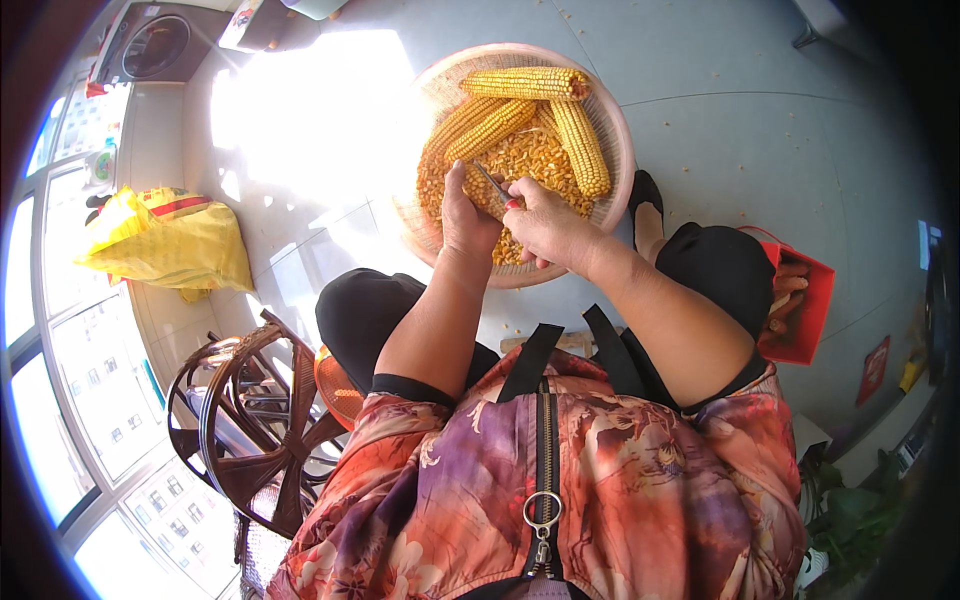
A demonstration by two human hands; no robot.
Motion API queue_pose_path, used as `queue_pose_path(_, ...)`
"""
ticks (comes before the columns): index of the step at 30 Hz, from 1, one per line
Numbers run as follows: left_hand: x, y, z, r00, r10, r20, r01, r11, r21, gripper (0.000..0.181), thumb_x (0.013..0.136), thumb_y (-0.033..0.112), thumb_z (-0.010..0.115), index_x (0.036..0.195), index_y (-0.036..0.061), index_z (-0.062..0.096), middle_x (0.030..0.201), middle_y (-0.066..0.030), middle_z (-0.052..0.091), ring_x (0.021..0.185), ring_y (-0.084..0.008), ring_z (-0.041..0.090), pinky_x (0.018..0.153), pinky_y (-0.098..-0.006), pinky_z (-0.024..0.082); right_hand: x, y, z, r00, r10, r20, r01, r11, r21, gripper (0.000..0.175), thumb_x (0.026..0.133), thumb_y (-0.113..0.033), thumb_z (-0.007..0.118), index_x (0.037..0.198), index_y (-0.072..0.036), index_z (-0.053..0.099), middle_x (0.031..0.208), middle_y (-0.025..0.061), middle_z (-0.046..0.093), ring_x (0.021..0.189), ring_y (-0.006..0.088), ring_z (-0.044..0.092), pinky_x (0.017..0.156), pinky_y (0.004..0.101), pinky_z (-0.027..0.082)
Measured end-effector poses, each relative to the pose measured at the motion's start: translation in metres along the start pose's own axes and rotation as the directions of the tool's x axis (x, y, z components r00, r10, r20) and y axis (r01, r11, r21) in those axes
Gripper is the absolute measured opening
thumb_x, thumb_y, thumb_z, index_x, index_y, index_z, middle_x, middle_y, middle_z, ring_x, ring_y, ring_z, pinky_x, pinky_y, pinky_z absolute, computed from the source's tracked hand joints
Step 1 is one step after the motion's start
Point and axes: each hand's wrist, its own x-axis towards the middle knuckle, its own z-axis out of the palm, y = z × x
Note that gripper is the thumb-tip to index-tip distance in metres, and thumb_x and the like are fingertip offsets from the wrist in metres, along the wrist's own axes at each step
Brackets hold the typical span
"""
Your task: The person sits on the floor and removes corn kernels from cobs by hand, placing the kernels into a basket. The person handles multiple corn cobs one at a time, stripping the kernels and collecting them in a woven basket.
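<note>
A round woven basket [624, 150] on the floor holds loose yellow corn kernels [529, 154] and several ears of corn. One ear [525, 82] lies across the far side, another [580, 148] along the right, and more [491, 129] at the left. Over the kernels, my left hand [471, 214] is closed around a corn ear [477, 187], mostly hidden by the fingers. My right hand [547, 225] grips a screwdriver-like tool [493, 180] with a red handle and thin metal shaft. Its shaft lies against or just over the held ear; contact cannot be told.
A red bin [821, 300] with bare cobs stands right of my knee. At the left are a yellow sack [180, 247] and a dark rattan chair [289, 442]. Scattered kernels dot the tiled floor [720, 142]. A front-loading washing machine [157, 45] stands far left.
</note>
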Motion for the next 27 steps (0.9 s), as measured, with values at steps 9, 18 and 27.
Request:
queue_pose_path(9, 0.011, -0.017, -0.005, 0.987, -0.032, -0.155, 0.046, 0.995, 0.09, 0.044, 0.105, 0.04, 0.041, 0.132, 0.0062, 0.048, 0.104, -0.0137, 0.063, 0.076, -0.0239, 0.061, 0.068, -0.0393, 0.056, -0.005, 0.017, 0.008, 0.953, -0.271, -0.136, 0.137, 0.786, -0.603, 0.03, 0.096, -0.021, 0.048, 0.114, 0.0, 0.058, 0.088, 0.0259, 0.069, 0.083, 0.0413, 0.069, 0.08, 0.0509, 0.053)
queue_pose_path(18, 0.018, -0.027, 0.0, 0.947, 0.045, -0.319, 0.071, 0.937, 0.343, 0.058, 0.106, 0.047, 0.036, 0.138, 0.0003, 0.046, 0.12, -0.0167, 0.061, 0.092, -0.029, 0.065, 0.083, -0.0423, 0.056, -0.003, 0.014, 0.005, 0.965, -0.251, -0.072, 0.139, 0.726, -0.673, 0.038, 0.097, -0.021, 0.048, 0.124, 0.003, 0.06, 0.087, 0.0237, 0.07, 0.086, 0.0385, 0.07, 0.079, 0.0485, 0.054)
queue_pose_path(27, 0.069, -0.039, -0.063, 0.902, 0.204, -0.381, 0.166, 0.651, 0.741, 0.071, 0.104, 0.054, 0.032, 0.116, -0.0082, 0.063, 0.11, -0.0214, 0.069, 0.098, -0.0324, 0.067, 0.088, -0.0439, 0.053, 0.017, 0.02, 0.027, 0.983, -0.181, -0.029, 0.09, 0.615, -0.784, 0.038, 0.099, -0.016, 0.041, 0.118, 0.012, 0.056, 0.1, 0.0239, 0.071, 0.094, 0.0363, 0.071, 0.084, 0.0455, 0.055)
